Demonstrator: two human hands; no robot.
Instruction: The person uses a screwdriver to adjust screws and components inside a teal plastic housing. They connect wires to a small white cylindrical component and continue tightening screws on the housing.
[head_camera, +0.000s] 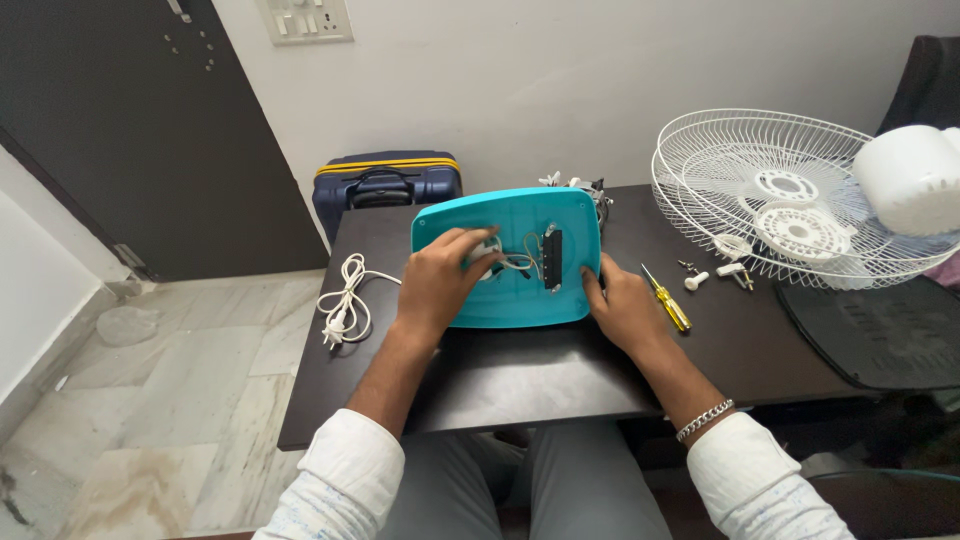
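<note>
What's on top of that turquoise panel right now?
On the turquoise panel lie a black strip-shaped part and thin wires. The left hand rests over a white part, mostly covering it; the right hand grips the panel's right edge.

A turquoise plastic fan base panel (520, 300), roughly rectangular with rounded corners, lies flat on a dark table, its hollow inner side facing up. Thin wires (520, 255) loop across its middle to a narrow black switch block (552, 260) standing lengthwise near the centre. A small white round part (487, 248) sits left of the wires. A white cord (347, 298) trails off the left.
</note>
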